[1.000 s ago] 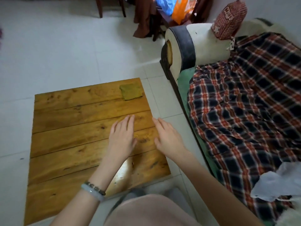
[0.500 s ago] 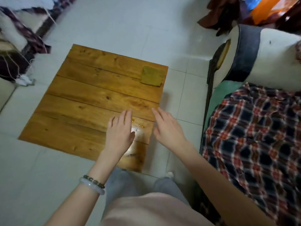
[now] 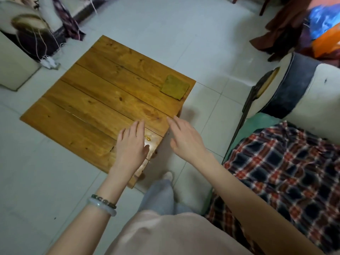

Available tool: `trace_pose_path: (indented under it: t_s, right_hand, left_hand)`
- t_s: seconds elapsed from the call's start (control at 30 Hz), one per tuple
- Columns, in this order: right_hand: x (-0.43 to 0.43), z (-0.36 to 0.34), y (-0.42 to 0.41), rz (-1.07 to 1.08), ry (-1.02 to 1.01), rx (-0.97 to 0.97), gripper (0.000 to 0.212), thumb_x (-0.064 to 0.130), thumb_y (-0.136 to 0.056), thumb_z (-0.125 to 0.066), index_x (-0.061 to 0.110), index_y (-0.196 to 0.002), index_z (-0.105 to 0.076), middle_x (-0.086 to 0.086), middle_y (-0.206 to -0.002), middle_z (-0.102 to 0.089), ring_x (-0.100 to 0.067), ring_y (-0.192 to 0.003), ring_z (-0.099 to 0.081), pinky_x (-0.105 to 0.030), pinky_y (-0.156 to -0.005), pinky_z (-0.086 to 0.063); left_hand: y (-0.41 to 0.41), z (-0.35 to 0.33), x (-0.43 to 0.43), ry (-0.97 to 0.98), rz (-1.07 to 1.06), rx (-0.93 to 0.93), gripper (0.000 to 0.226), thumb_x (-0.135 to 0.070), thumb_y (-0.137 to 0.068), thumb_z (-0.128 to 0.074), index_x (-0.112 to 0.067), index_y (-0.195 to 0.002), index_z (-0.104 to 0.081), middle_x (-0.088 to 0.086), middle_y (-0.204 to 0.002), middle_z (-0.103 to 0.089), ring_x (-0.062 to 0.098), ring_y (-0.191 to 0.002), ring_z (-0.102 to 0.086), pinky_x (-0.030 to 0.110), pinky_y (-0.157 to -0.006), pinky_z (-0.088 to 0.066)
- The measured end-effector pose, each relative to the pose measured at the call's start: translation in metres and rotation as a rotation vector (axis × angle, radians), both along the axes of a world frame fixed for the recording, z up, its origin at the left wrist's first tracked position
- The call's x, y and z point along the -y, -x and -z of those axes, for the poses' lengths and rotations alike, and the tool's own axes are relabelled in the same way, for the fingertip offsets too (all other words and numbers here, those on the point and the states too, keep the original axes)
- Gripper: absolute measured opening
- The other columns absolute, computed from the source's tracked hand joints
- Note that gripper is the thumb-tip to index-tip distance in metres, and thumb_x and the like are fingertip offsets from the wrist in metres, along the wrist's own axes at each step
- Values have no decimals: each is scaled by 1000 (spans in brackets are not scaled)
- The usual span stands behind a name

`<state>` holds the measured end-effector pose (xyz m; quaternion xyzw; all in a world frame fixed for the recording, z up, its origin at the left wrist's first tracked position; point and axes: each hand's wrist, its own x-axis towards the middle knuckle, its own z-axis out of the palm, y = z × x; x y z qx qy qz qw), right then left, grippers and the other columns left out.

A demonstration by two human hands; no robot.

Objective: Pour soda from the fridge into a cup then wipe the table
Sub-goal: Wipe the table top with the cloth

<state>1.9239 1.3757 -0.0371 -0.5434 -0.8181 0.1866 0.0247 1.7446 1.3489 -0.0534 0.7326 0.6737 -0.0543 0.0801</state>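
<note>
A low wooden plank table (image 3: 95, 100) stands on the tiled floor. A mustard-yellow cloth (image 3: 174, 87) lies flat near its far right corner. Small amber drops (image 3: 147, 138) and a wet sheen sit on the near right part of the top. My left hand (image 3: 131, 144) hovers palm down over that corner, fingers straight, holding nothing. My right hand (image 3: 185, 138) is held out just past the table's right edge, fingers straight and empty. No cup, soda or fridge is in view.
A sofa with a plaid blanket (image 3: 287, 172) and a white-and-grey armrest (image 3: 301, 96) runs along the right. Another seat with cords (image 3: 46, 57) stands at the far left. Clothes and bags (image 3: 312, 26) pile up at the far right. White tiled floor surrounds the table.
The view has swung left and risen, so the table looks turned and more floor and the left seat show. Both hands keep the same flat pose over the table's near right corner.
</note>
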Motion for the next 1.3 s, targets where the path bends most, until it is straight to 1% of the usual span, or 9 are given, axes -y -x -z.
trace_pose_path:
  t_s: [0.17, 0.33, 0.43, 0.57, 0.8, 0.9, 1.03, 1.17, 1.3]
  right_hand:
    - [-36, 5, -5, -73, -16, 30, 64, 10, -86, -47, 10, -146, -24, -15, -150, -30, -31, -134, -31, -39, -102, -35]
    - [-93, 8, -9, -149, -22, 48, 64, 10, -86, -48, 11, -146, -25, -12, -148, -34, -30, -132, -34, -38, -100, -36]
    - [-129, 8, -7, -209, -29, 47, 61, 11, -87, -46, 10, -145, -28, -13, -147, -35, -29, -132, -34, -37, -102, -34]
    - [-168, 7, 2, -292, -54, 69, 64, 13, -87, -47, 10, -146, -24, -14, -150, -31, -29, -135, -31, -35, -107, -29]
    - [-206, 8, 32, -457, -24, 59, 68, 14, -84, -53, 10, -146, -25, -14, -149, -32, -31, -134, -33, -40, -105, -34]
    - [-220, 14, 41, -540, -23, 69, 69, 16, -83, -54, 10, -146, -25, -15, -148, -33, -31, -132, -34, -40, -103, -36]
    - [-242, 27, 49, -659, -17, 51, 67, 15, -82, -56, 7, -143, -30, -16, -143, -39, -32, -127, -39, -41, -100, -39]
    - [-264, 42, 49, -760, -8, 26, 66, 16, -83, -57, 7, -143, -31, -16, -143, -39, -31, -129, -39, -41, -100, -40]
    - [-294, 64, 41, -826, 9, 6, 65, 15, -84, -55, 7, -144, -30, -17, -145, -38, -32, -131, -37, -45, -101, -40]
  left_hand:
    - [-13, 8, -24, -10, -89, 5, 85, -37, -84, -64, -9, -149, -17, 10, -152, -28, 28, -132, -36, 39, -109, -21]
    - [-21, 16, -68, -5, -191, 60, 86, -35, -82, -67, -8, -148, -19, 10, -150, -31, 27, -130, -38, 39, -108, -22]
    - [-22, 18, -93, -18, -251, 89, 83, -33, -80, -70, -5, -145, -27, 13, -146, -37, 30, -127, -42, 41, -107, -26]
    - [-19, 13, -118, -17, -319, 95, 82, -34, -82, -69, -7, -146, -25, 13, -147, -36, 31, -125, -44, 42, -107, -26]
    - [-7, 11, -132, -20, -452, 77, 82, -35, -81, -69, -8, -146, -26, 11, -146, -37, 29, -123, -45, 40, -105, -27]
    - [-5, 13, -134, -35, -527, 63, 83, -34, -79, -70, -6, -145, -28, 11, -144, -39, 28, -125, -44, 41, -106, -27]
    - [-6, 21, -138, -23, -634, 44, 82, -35, -81, -69, -7, -145, -26, 12, -145, -38, 28, -129, -40, 42, -110, -23]
    - [-16, 32, -147, -10, -737, 16, 83, -33, -79, -72, -5, -144, -29, 15, -143, -41, 29, -127, -42, 44, -108, -27]
    - [-31, 53, -159, 21, -834, 38, 83, -30, -80, -71, -3, -145, -28, 17, -144, -39, 31, -130, -41, 45, -109, -26]
